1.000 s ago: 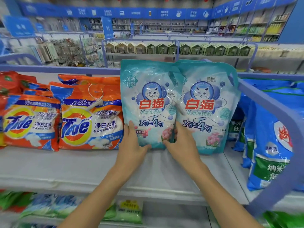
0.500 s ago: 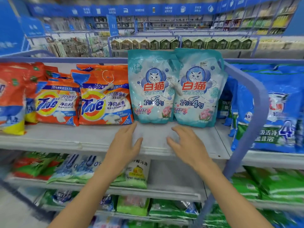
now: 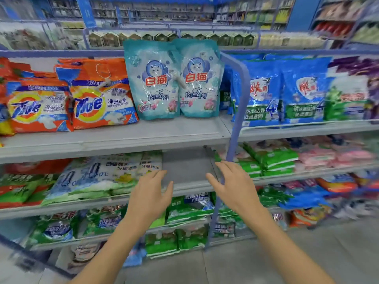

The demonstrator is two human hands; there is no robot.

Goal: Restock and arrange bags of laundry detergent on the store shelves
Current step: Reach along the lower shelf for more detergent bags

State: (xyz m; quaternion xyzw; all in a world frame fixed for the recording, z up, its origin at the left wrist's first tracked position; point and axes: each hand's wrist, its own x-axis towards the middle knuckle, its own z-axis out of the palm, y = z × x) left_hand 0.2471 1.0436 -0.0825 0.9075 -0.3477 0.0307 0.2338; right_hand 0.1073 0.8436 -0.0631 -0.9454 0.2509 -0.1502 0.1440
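Shop aisle, laundry section; grey metal top shelf (image 3: pixel 123 138) runs across the head view, racks behind it blurred. Two teal bags stand upright on it side by side, edges meeting: left teal bag (image 3: pixel 152 80), right teal bag (image 3: pixel 198 80); fronts face out, both set back from the shelf lip and hard against the blue post (image 3: pixel 239 111) on the right.

Judged to be soft pouches of powder: likely weighty for their size; glossy film probably slick; body will slump if pinched at one corner. Best taken with a palm on each side low down, or one hand beneath the base and one on the top seam.

Left hand (image 3: pixel 148 193) and right hand (image 3: pixel 232 185) are empty, fingers spread and loosely straight; both well below the teal bags, in front of the second shelf (image 3: pixel 186 171). Neither grips anything; right fingers lie close to the post, contact cannot be told.

Orange bags (image 3: pixel 98 99) lie tilted just left of the teal pair, the nearest touching it; blue bags (image 3: pixel 260 93) stand beyond the post.

Below: pale green-and-white bags (image 3: pixel 98 177) to the left and green packs (image 3: pixel 270 160) to the right, with grey board showing between them; probably the next spot to stock.
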